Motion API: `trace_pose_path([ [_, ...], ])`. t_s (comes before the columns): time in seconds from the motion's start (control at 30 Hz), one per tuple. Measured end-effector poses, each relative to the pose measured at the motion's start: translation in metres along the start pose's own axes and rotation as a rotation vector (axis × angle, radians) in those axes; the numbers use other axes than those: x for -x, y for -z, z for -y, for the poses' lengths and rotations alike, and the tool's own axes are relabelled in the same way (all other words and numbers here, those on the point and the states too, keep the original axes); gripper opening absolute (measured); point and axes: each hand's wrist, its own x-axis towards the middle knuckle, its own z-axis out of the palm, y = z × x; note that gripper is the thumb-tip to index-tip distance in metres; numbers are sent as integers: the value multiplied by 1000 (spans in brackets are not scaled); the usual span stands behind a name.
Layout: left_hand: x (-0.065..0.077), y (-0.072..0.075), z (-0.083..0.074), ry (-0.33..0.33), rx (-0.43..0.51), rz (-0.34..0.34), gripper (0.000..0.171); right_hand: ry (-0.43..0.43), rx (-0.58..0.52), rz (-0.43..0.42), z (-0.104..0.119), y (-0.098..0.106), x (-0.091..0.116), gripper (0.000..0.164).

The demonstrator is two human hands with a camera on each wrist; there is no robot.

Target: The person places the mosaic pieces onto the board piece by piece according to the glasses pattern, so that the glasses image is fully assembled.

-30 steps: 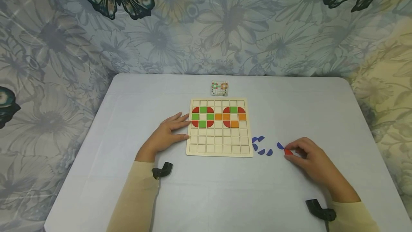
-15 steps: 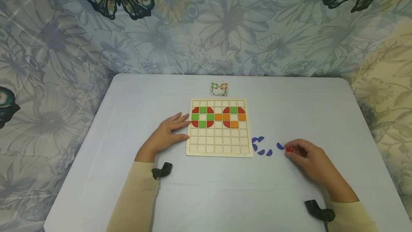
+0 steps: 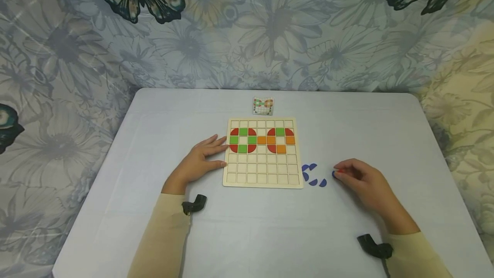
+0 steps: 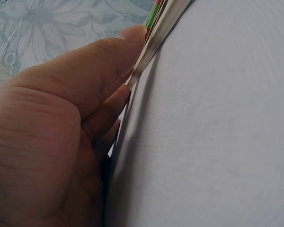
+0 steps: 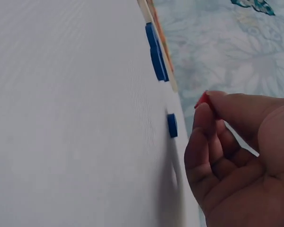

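A wooden grid board (image 3: 267, 168) lies on the table. Red quarter-circle pieces (image 3: 252, 148), green squares (image 3: 243, 132) and orange squares (image 3: 262, 140) form two ring shapes in its cells, joined by one orange square. The ring on the right has a bare cell at its lower right corner. My left hand (image 3: 198, 160) touches the board's left edge with extended fingers and thumb. To the right of the board, my right hand (image 3: 364, 183) pinches a small red piece (image 5: 203, 100) between thumb and fingertips, raised off the table. Beneath it lies a blue half-circle piece (image 5: 172, 125), partly covered in the head view.
Several more blue half-circle pieces (image 3: 313, 182) lie loose beside the board's lower right edge. A small pattern card (image 3: 263, 105) rests behind the board. The white table (image 3: 185, 110) ends at a flower-patterned cloth backdrop (image 3: 216, 50).
My right hand has lifted the red piece from the table and moved slightly left and away, over the nearest blue piece. My left hand and the board have stayed still.
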Motion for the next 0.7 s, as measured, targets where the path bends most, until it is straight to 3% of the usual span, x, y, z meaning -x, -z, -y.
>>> trace_pose_path([
  [0.27,-1,-1,1,-21,-5,-3,66,-55,-31,49,14,-12,-17,12],
  [0.7,-1,0,-1,-17,-19,-4,65,-78,-106,123,35,-30,-50,13],
])
